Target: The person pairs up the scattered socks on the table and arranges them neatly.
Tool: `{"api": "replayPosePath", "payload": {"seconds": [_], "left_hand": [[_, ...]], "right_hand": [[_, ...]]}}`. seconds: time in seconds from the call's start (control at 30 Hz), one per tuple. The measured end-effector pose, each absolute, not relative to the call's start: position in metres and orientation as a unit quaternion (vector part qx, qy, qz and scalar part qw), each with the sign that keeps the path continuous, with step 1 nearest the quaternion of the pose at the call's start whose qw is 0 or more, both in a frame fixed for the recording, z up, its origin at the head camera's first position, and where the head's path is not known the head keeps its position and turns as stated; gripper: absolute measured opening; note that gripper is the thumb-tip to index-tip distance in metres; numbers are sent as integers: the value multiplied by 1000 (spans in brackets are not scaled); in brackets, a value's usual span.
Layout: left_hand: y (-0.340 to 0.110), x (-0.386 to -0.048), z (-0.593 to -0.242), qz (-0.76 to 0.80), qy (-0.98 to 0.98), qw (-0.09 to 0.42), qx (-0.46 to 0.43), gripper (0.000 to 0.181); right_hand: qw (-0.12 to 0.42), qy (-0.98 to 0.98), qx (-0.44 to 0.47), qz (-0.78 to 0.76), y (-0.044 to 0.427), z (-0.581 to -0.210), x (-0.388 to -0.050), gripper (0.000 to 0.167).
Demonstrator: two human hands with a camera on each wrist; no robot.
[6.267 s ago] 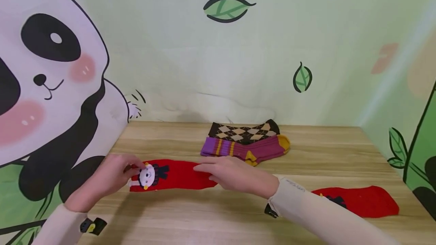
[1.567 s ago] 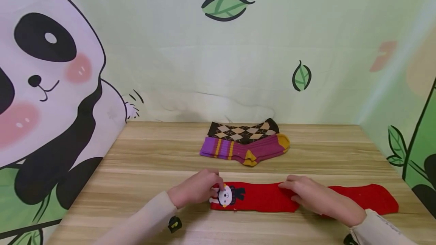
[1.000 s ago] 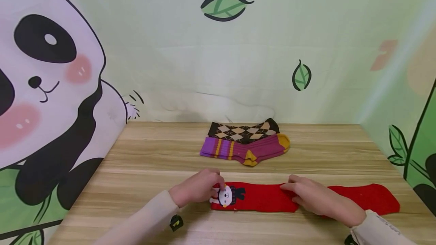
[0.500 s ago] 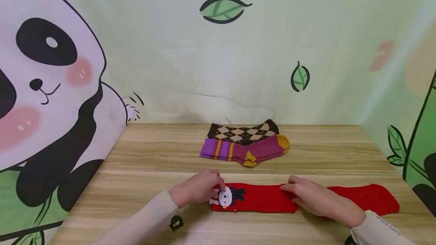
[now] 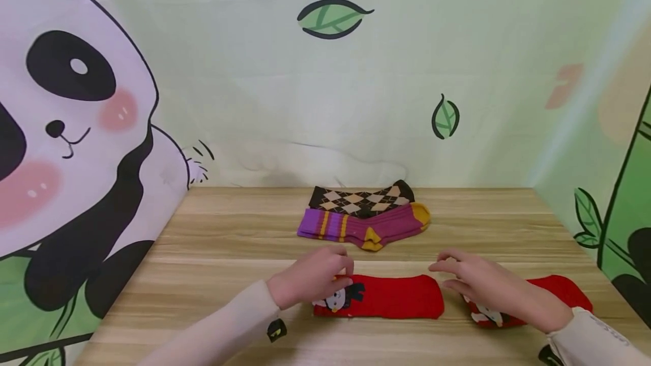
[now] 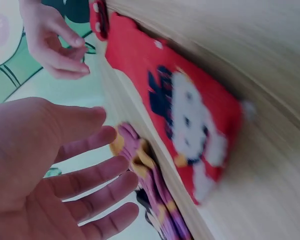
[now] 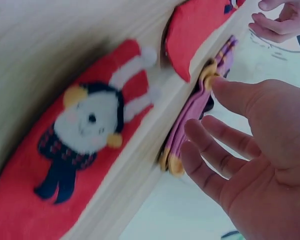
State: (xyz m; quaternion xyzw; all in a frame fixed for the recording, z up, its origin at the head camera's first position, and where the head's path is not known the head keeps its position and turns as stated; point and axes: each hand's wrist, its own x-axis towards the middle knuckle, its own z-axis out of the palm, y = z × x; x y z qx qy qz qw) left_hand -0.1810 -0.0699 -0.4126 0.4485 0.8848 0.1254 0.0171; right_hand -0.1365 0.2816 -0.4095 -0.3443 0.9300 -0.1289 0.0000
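A red sock (image 5: 394,297) with a white bear figure at its left end lies flat at the middle front of the table. My left hand (image 5: 315,277) hovers over that bear end; in the left wrist view its fingers (image 6: 97,175) are loosely spread, apart from the cloth. To the right lies a matching red sock (image 5: 559,290), partly covered by my right hand (image 5: 485,281) and forearm in the head view. The right wrist view has the bear figure (image 7: 90,120) on this sock uncovered, with the right hand's fingers (image 7: 207,172) bent loosely and holding nothing.
Behind the red socks lie purple socks (image 5: 356,227) with yellow heel and toe. A black and tan argyle sock (image 5: 361,201) lies against them, near the back wall (image 5: 244,168) of printed cloth. Wood-grain tabletop (image 5: 218,236) extends to the left.
Between 6.3 and 1.6 seconds ago, the held red sock moved right and nearer, beside its match. Since half a second ago, both hands have let go; the right hand has shifted right.
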Motion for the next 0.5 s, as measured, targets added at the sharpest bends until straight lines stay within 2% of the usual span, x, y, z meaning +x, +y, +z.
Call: {"api": "replayPosePath", "payload": {"seconds": [0.5], "left_hand": [[-4, -175, -406, 141, 876, -23, 461, 22]], "right_hand": [[-106, 943, -304, -86, 337, -409, -131, 54]]}}
